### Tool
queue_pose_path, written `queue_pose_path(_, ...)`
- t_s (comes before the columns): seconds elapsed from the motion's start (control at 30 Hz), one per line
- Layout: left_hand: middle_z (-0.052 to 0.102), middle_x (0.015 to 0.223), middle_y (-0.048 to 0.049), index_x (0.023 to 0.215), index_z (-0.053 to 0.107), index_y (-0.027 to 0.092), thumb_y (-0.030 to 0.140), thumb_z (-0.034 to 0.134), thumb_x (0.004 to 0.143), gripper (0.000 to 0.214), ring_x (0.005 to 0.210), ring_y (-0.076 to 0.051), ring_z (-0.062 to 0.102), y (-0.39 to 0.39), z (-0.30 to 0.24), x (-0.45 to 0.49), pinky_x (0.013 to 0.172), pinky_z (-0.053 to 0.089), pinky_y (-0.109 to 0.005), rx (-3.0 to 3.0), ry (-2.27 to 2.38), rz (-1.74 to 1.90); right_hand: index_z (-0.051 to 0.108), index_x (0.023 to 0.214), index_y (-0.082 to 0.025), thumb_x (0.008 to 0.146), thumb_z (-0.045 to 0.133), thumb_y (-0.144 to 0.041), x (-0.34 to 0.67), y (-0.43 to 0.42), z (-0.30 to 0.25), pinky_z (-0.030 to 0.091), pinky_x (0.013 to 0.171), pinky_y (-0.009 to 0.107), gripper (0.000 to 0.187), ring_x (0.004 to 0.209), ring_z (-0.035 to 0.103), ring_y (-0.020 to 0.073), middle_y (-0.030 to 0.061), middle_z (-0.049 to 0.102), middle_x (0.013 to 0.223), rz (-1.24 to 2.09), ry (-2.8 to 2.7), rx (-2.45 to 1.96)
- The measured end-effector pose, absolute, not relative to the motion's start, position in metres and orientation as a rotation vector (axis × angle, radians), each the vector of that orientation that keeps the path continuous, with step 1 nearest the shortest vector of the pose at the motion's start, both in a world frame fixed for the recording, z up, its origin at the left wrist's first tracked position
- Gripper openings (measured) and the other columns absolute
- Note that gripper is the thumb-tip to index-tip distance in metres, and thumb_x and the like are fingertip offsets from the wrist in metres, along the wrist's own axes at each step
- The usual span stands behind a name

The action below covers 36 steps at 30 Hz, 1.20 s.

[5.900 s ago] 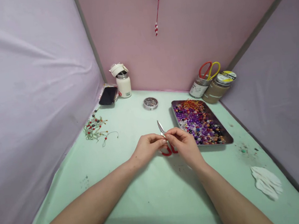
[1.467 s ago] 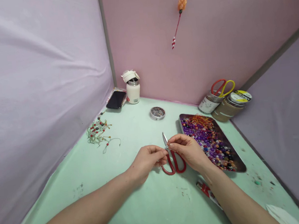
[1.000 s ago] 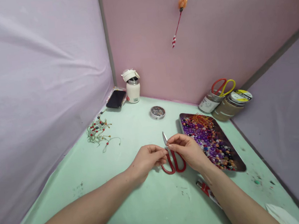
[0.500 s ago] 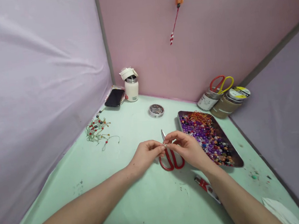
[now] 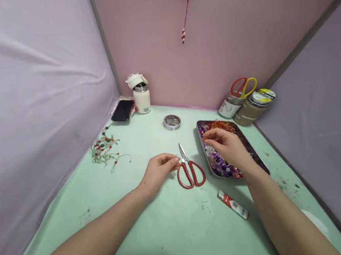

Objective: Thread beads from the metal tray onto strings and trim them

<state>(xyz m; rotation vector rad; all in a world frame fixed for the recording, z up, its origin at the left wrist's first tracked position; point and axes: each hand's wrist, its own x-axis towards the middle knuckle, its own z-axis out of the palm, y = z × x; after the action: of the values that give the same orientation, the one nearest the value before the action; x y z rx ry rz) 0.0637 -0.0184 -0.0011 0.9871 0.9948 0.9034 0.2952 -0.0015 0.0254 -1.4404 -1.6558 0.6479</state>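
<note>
Mint-green table (image 5: 157, 234) — right hand (image 5: 227, 144) above beads (image 5: 223, 169)

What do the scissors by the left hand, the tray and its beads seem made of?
Scissors: likely steel blades, grey with a metallic shine; handles look like smooth plastic, going by their even red.
Tray: probably thin metal, from the greyish sheen along its edge.
Beads: glossy plastic or glass, which I cannot tell; some look see-through.

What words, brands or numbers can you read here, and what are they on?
No text reads with certainty.
Yellow-and-white disc on the brown jar: dark lettering, too blurred.
Labelled jar: print too small.
Red-and-white lighter: markings blurred.
White bottle: label too small.
</note>
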Motion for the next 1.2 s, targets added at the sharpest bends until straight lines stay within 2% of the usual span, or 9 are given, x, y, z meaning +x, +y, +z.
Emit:
queue_pose_path(0.1, 0.066, 0.072, -0.0036, 0.077, 0.067, 0.014, 0.038, 0.07, 0.068, 0.026, 0.07, -0.013, 0.06, -0.018, -0.003, 0.064, 0.079, 0.048, -0.03, 1.001, 0.989, 0.905, 0.066, 0.084, -0.022, 0.077, 0.059, -0.029, 0.315, 0.005, 0.026, 0.044, 0.071, 0.033, 0.012, 0.071, 0.058, 0.0177, 0.0032, 0.068, 0.084, 0.423, -1.768, -1.589)
queue_pose_path(0.27, 0.066, 0.073, -0.0035, 0.078, 0.067, 0.015, 0.04, 0.071, 0.067, 0.028, 0.072, -0.014, 0.061, -0.017, -0.002, 0.064, 0.08, 0.048, -0.03, 1.008, 1.027, 0.881, 0.067, 0.073, -0.02, 0.076, 0.057, -0.016, 0.341, 0.013, 0.023, 0.041, 0.076, 0.031, 0.011, 0.078, 0.057, 0.0186, 0.0044, 0.065, 0.081, 0.181, -2.061, -1.736)
queue_pose_path(0.53, 0.065, 0.074, -0.005, 0.077, 0.067, 0.014, 0.042, 0.072, 0.066, 0.03, 0.073, -0.015, 0.06, -0.017, 0.002, 0.066, 0.079, 0.048, -0.032, 1.017, 1.086, 0.863, 0.068, 0.071, -0.018, 0.078, 0.053, -0.011, 0.336, 0.019, 0.003, 0.036, 0.076, 0.028, 0.018, 0.078, 0.053, 0.0175, 0.0068, 0.063, 0.08, 0.081, -2.309, -1.885)
queue_pose_path(0.97, 0.065, 0.072, -0.0034, 0.077, 0.067, 0.015, 0.041, 0.072, 0.066, 0.029, 0.071, -0.014, 0.06, -0.017, 0.0, 0.065, 0.08, 0.048, -0.03, 1.0, 1.055, 0.875, 0.065, 0.071, -0.018, 0.077, 0.053, -0.013, 0.326, 0.017, 0.003, 0.035, 0.069, 0.029, 0.014, 0.077, 0.054, 0.0198, 0.0082, 0.063, 0.081, -0.045, -2.343, -1.949)
queue_pose_path(1.1, 0.065, 0.074, -0.0038, 0.078, 0.067, 0.014, 0.04, 0.072, 0.066, 0.029, 0.071, -0.013, 0.06, -0.016, -0.004, 0.064, 0.079, 0.048, -0.03, 0.976, 1.043, 0.908, 0.063, 0.076, -0.018, 0.077, 0.05, -0.015, 0.314, 0.007, 0.021, 0.038, 0.07, 0.029, 0.013, 0.075, 0.056, 0.0185, 0.0059, 0.063, 0.078, 0.117, -2.11, -1.75)
queue_pose_path(1.2, 0.065, 0.073, -0.0034, 0.078, 0.067, 0.014, 0.039, 0.071, 0.067, 0.028, 0.071, -0.013, 0.059, -0.017, -0.003, 0.063, 0.078, 0.048, -0.029, 0.964, 1.05, 0.928, 0.062, 0.079, -0.021, 0.077, 0.054, -0.022, 0.291, -0.004, 0.029, 0.042, 0.069, 0.029, 0.008, 0.071, 0.057, 0.016, 0.0012, 0.063, 0.075, 0.546, -1.811, -1.495)
